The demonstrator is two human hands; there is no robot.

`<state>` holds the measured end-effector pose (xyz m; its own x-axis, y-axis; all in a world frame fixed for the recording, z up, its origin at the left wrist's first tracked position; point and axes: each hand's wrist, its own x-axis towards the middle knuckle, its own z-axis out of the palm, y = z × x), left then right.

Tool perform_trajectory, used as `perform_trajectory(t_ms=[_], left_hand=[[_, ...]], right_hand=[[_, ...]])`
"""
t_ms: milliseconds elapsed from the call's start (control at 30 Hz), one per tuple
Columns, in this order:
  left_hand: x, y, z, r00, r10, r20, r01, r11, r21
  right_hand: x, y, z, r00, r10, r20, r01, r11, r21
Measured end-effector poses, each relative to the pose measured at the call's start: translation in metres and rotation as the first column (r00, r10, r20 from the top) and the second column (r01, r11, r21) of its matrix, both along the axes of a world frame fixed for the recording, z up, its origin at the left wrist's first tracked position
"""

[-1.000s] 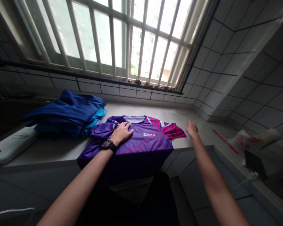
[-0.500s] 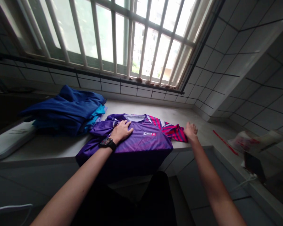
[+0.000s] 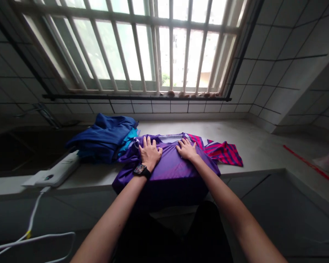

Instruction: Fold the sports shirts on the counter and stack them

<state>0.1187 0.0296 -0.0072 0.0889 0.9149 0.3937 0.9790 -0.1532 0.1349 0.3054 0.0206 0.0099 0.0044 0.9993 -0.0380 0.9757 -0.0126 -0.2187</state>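
Note:
A purple jersey [image 3: 170, 164] lies spread on the white counter, its lower part hanging over the front edge. Its collar faces the window, and the pink-and-navy striped sleeve [image 3: 227, 153] stretches out to the right. My left hand [image 3: 150, 151], with a watch on the wrist, rests fingers spread on the jersey's left chest near the shoulder. Just below the collar on the right side, my right hand [image 3: 186, 149] lies flat with fingers apart. The left sleeve looks bunched beside my left hand. My right forearm and hand cover part of the jersey's front.
Left of the jersey sits a pile of blue clothes [image 3: 106, 137]. A white power strip [image 3: 55, 171] with a cable [image 3: 33, 215] lies at the counter's front left, beside a dark sink [image 3: 30, 146]. A red strip [image 3: 309, 164] is on the right counter [image 3: 268, 153]. Behind is a barred window.
My right hand has left the striped sleeve's end and moved left onto the jersey's chest. The sleeve now lies flatter. My left hand stays on the jersey; the view has shifted.

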Motion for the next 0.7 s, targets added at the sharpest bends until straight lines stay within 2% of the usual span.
perform_trajectory(t_ms=[100, 200, 367, 500, 567, 633, 700], left_hand=[[-0.008, -0.003, 0.010, 0.997, 0.024, -0.073, -0.018, 0.997, 0.070], [-0.029, -0.006, 0.031, 0.991, 0.049, -0.127, -0.040, 0.997, 0.070], [-0.070, -0.016, 0.075, 0.964, 0.199, -0.178, -0.197, 0.980, 0.028], [-0.081, -0.022, 0.092, 0.924, 0.269, -0.273, -0.267, 0.963, 0.042], [-0.081, -0.024, 0.097, 0.916, 0.227, -0.331, -0.243, 0.970, -0.004], [-0.079, -0.028, 0.100, 0.916, 0.162, -0.367, -0.220, 0.968, -0.123], [-0.079, -0.035, 0.101, 0.927, 0.147, -0.346, -0.249, 0.930, -0.272]], right_hand=[[0.011, 0.006, -0.007, 1.000, 0.005, 0.000, -0.005, 1.000, -0.006], [0.023, 0.011, -0.011, 1.000, 0.015, -0.009, -0.015, 1.000, -0.004], [0.049, 0.025, -0.017, 0.999, 0.048, 0.004, -0.048, 0.999, 0.012], [0.068, 0.035, -0.020, 0.996, 0.079, 0.030, -0.080, 0.997, 0.013], [0.075, 0.037, -0.021, 0.995, 0.093, 0.046, -0.094, 0.995, 0.014], [0.082, 0.038, -0.022, 0.993, 0.106, 0.054, -0.107, 0.994, 0.015], [0.089, 0.038, -0.022, 0.992, 0.119, 0.052, -0.120, 0.993, 0.018]])
